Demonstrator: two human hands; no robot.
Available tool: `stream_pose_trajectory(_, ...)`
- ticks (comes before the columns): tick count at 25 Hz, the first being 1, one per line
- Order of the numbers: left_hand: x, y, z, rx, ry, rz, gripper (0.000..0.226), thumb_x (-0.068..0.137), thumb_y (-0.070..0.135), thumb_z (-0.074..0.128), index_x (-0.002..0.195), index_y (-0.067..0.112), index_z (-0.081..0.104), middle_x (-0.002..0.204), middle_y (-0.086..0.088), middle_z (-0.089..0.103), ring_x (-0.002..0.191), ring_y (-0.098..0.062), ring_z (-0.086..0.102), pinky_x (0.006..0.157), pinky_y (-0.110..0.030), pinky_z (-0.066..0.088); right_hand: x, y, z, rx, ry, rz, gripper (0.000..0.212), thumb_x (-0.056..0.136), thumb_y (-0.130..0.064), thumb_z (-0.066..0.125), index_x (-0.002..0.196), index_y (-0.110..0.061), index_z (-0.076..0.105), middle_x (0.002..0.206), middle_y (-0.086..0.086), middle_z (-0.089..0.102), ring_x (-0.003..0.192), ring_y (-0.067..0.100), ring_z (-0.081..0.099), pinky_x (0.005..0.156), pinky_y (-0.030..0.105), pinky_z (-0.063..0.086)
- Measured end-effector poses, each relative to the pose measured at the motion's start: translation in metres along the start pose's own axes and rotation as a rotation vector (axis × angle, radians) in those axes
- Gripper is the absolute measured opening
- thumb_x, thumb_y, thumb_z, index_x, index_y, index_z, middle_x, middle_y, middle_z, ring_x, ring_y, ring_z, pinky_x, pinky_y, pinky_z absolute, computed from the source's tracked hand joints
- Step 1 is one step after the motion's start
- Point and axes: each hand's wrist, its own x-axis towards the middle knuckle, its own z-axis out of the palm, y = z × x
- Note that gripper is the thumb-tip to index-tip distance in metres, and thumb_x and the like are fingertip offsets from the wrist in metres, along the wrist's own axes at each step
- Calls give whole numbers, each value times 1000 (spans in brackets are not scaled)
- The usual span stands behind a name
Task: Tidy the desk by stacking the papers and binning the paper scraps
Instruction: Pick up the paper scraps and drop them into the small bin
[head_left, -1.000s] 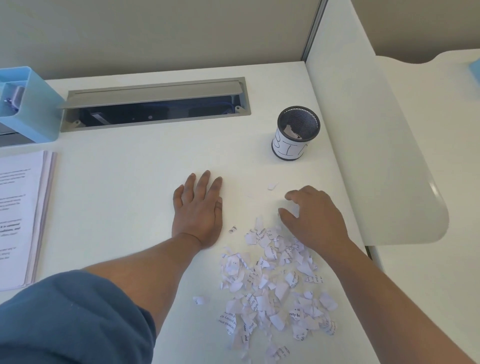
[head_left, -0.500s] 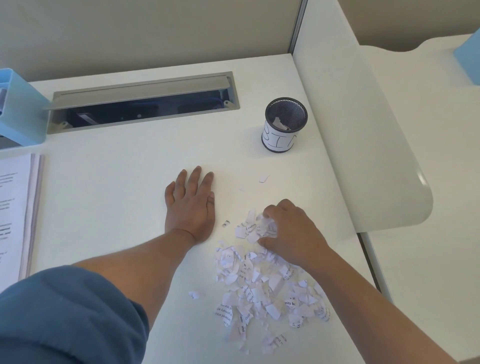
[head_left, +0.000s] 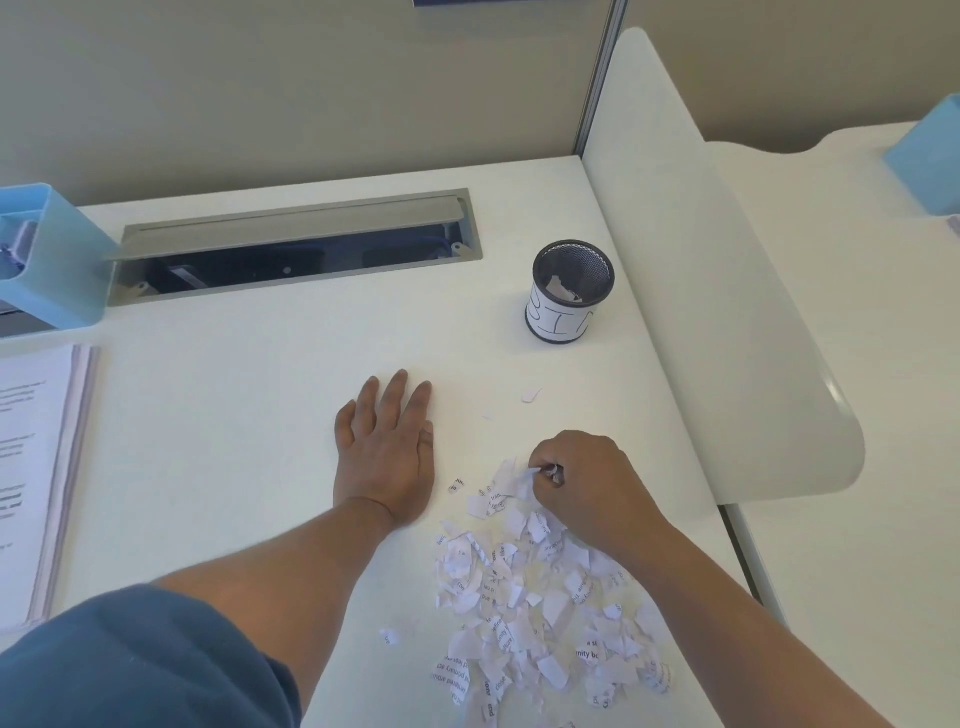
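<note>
Where the head view looks down, a white desk (head_left: 234, 415) carries the following. Item: left hand (head_left: 387, 452), lying flat and palm down on the bare desk surface, fingers straight and together, gripping nothing; a blue sleeve (head_left: 135, 660) covers the upper arm at the lower left. Item: right hand (head_left: 587, 483), fingers curled into a fist at the far edge of the scrap pile, pinching a few white scraps that poke out between thumb and fingers. Item: paper scraps (head_left: 535, 608), a loose heap of torn printed pieces, lying on the desk near the front edge, just right of the left wrist and partly under the right forearm; one stray scrap (head_left: 531, 395) lies apart, between the pile and the bin, and another small one (head_left: 388, 636) sits left of the heap. Item: bin (head_left: 571, 291), a small black mesh cup with a hand-lettered white label, upright near the right divider, well beyond the pile, with some scraps visible inside. Item: stack of papers (head_left: 36, 467), printed sheets squared up at the left edge of the desk, well apart from both hands. Item: light blue organiser (head_left: 57, 260) at the far left, beside an open grey cable tray (head_left: 291, 239) set into the desk.
</note>
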Motion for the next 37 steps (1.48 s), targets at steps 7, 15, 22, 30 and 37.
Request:
stream_pose_trajectory(7, 1, 0, -1, 3, 3, 5, 58, 103, 39, 13, 160, 35, 22, 173, 3, 11, 159, -27, 0, 124, -41, -7, 20, -11, -36, 209, 182, -19, 17, 85, -11, 68, 80, -23, 77, 67, -9, 66, 56, 4, 52, 53, 17, 41)
stream_pose_trajectory(15, 0, 1, -3, -2, -8, 1, 59, 103, 39, 13, 161, 35, 21, 173, 4, 8, 159, -27, -2, 125, -42, -7, 91, -23, -109, 165, 570, -107, 14, 85, -11, 65, 87, -16, 78, 65, -10, 64, 58, 2, 51, 57, 8, 33)
stream_pose_trajectory(22, 1, 1, -3, -3, -20, -3, 54, 107, 36, 20, 162, 35, 19, 174, 4, 6, 159, -28, -4, 126, -44, -6, 129, -16, -113, 32, 502, -62, 14, 91, -15, 66, 101, -13, 75, 90, 0, 71, 87, 24, 65, 74, 28, 47)
stream_pose_trajectory(30, 0, 1, -3, -5, -25, -5, 54, 107, 36, 20, 162, 35, 19, 174, 4, 6, 159, -28, -4, 127, -45, -5, 125, -19, -108, 51, 487, -31, 48, 88, 2, 43, 121, -17, 72, 111, 7, 74, 105, 31, 67, 90, 40, 56)
stream_pose_trajectory(37, 0, 0, -4, 0, -12, -4, 54, 107, 36, 21, 161, 34, 22, 173, 3, 9, 159, -29, -1, 127, -46, -3, 119, -8, -107, 156, 648, -111, 29, 93, -3, 58, 117, -11, 71, 115, 5, 72, 100, 24, 69, 94, 39, 54)
